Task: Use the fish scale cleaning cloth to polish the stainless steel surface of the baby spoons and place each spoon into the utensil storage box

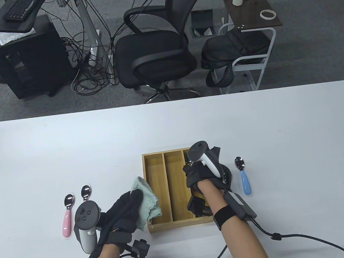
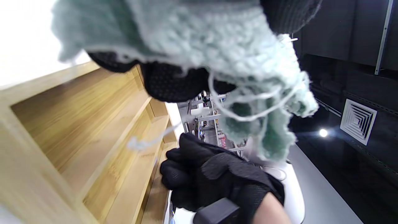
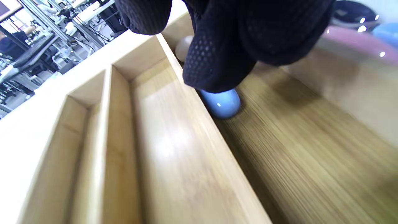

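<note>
A blue-handled baby spoon (image 3: 221,105) lies low in the right-hand compartment of the three-slot bamboo utensil storage box (image 1: 157,192), hard against the divider; only the rounded end of its handle shows in the right wrist view, under the black-gloved fingers (image 3: 214,62) of the right hand (image 1: 201,178). Those fingers curl down onto the handle end, but whether they pinch it or merely touch it cannot be told. In the table view this hand hangs over the box's right compartment, its white tracker on top.

The left hand (image 1: 122,212) sits at about 9 o'clock from the box, just beside its left wall, gripping a pale green fish scale cleaning cloth (image 1: 144,200) bunched in its fingers; a corner of the cloth drapes over the box's left edge.

On the white table (image 1: 38,150), a second blue-handled steel spoon (image 1: 243,178) lies at 3 o'clock from the box, bowl pointing to 12. At 9 o'clock, beyond the left hand, lie a pink-handled steel spoon (image 1: 67,216) and, beside it, another steel spoon bowl (image 1: 86,192) whose handle is hidden behind the left tracker.
</note>
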The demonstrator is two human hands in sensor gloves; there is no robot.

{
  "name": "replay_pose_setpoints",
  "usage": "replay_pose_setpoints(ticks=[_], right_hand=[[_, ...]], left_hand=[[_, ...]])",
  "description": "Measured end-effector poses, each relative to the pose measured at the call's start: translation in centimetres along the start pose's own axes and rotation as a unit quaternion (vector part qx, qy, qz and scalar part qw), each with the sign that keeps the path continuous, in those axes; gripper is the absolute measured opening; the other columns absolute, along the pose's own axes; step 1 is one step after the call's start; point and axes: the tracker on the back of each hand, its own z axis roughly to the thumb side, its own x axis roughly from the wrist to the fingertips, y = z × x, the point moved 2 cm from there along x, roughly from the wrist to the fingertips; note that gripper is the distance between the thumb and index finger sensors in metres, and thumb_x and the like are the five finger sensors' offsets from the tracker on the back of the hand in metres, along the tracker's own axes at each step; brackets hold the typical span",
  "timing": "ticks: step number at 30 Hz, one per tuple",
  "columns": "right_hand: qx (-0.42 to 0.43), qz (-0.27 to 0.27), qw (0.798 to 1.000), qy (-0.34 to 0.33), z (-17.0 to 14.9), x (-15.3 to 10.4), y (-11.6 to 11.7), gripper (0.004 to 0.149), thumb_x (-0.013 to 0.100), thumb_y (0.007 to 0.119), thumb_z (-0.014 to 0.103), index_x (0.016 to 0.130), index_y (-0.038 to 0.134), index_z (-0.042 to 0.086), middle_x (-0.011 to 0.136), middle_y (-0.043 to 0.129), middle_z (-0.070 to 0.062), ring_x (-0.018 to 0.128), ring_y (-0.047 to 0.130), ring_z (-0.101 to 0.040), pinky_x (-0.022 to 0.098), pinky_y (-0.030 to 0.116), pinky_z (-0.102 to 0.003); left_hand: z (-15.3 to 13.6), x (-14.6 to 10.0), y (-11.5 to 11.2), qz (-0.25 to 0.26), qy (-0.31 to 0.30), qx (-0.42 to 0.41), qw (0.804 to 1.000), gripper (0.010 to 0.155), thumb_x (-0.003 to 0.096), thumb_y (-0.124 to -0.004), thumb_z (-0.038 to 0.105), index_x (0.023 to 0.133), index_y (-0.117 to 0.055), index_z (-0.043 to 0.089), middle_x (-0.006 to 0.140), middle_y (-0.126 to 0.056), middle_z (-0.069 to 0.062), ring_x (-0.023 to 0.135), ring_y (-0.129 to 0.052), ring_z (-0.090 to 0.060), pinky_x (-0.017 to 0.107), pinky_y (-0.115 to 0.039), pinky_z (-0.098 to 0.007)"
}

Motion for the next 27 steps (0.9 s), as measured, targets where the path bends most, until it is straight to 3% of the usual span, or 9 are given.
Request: replay_pose_setpoints(ticks=[5, 8, 11, 15, 22, 25, 27], right_hand=[[-0.026, -0.076, 0.997, 0.001, -1.9, -2.3, -4.9, 0.053, 0.066, 0.062, 0.042, 0.101, 0.063, 0.003, 0.087, 0.079, -0.017, 0.046, 0.098, -0.018, 0.035, 0.089, -0.035], [-0.09, -0.131, 0.986, 0.044, -4.9, -2.7, -6.1, 0.05, 0.065, 0.063, 0.043, 0.098, 0.066, 0.005, 0.082, 0.082, -0.015, 0.045, 0.098, -0.019, 0.035, 0.088, -0.036], [-0.175, -0.155, 0.969, 0.084, -8.2, -2.1, -5.2, 0.054, 0.064, 0.064, 0.045, 0.101, 0.063, 0.005, 0.087, 0.078, -0.017, 0.056, 0.095, -0.027, 0.042, 0.085, -0.043], [-0.207, -0.127, 0.962, 0.123, -12.3, -0.4, -2.2, 0.064, 0.064, 0.063, 0.048, 0.106, 0.055, 0.002, 0.097, 0.068, -0.022, 0.073, 0.086, -0.039, 0.053, 0.078, -0.052], [-0.221, -0.137, 0.956, 0.133, -13.6, 0.9, -1.0, 0.056, 0.063, 0.068, 0.042, 0.101, 0.062, 0.001, 0.09, 0.075, -0.018, 0.067, 0.088, -0.032, 0.052, 0.078, -0.049], [-0.225, -0.11, 0.958, 0.139, -14.0, 1.1, -0.9, 0.056, 0.064, 0.066, 0.039, 0.098, 0.062, -0.005, 0.087, 0.073, -0.02, 0.064, 0.087, -0.033, 0.051, 0.078, -0.05], [-0.184, -0.094, 0.969, 0.137, -14.6, 0.6, -1.4, 0.054, 0.064, 0.064, 0.039, 0.097, 0.06, -0.003, 0.087, 0.072, -0.019, 0.064, 0.087, -0.033, 0.051, 0.078, -0.05]], left_hand=[[0.1, 0.0, -0.3, -0.019, -0.007, -0.021, 1.0, 0.052, 0.0627, -0.061, 0.053, 0.091, -0.079, 0.014, 0.072, -0.097, 0.002, 0.06, -0.104, -0.024, 0.05, -0.087, -0.047], [0.1, -0.1, -0.4, -0.025, -0.006, -0.042, 0.999, 0.053, 0.0629, -0.06, 0.053, 0.093, -0.078, 0.014, 0.076, -0.095, 0.0, 0.064, -0.103, -0.026, 0.052, -0.085, -0.048], [0.0, 0.0, -0.6, -0.04, -0.002, -0.076, 0.996, 0.053, 0.0633, -0.059, 0.053, 0.095, -0.076, 0.014, 0.079, -0.094, -0.002, 0.067, -0.101, -0.028, 0.054, -0.084, -0.05], [-0.3, 0.0, -1.2, -0.068, 0.007, -0.12, 0.99, 0.054, 0.0637, -0.058, 0.053, 0.097, -0.075, 0.013, 0.083, -0.092, -0.005, 0.071, -0.099, -0.031, 0.055, -0.082, -0.052], [-0.3, 0.1, -2.1, -0.098, 0.006, -0.096, 0.99, 0.056, 0.064, -0.057, 0.053, 0.098, -0.075, 0.012, 0.085, -0.091, -0.008, 0.073, -0.097, -0.034, 0.056, -0.08, -0.054], [-0.4, 0.0, -2.3, -0.11, 0.006, -0.103, 0.989, 0.057, 0.064, -0.056, 0.053, 0.098, -0.075, 0.011, 0.086, -0.09, -0.009, 0.074, -0.097, -0.035, 0.057, -0.08, -0.055], [-0.4, 0.0, -2.4, -0.111, 0.006, -0.113, 0.987, 0.057, 0.0639, -0.055, 0.053, 0.098, -0.075, 0.012, 0.087, -0.09, -0.009, 0.074, -0.096, -0.035, 0.057, -0.079, -0.055]])
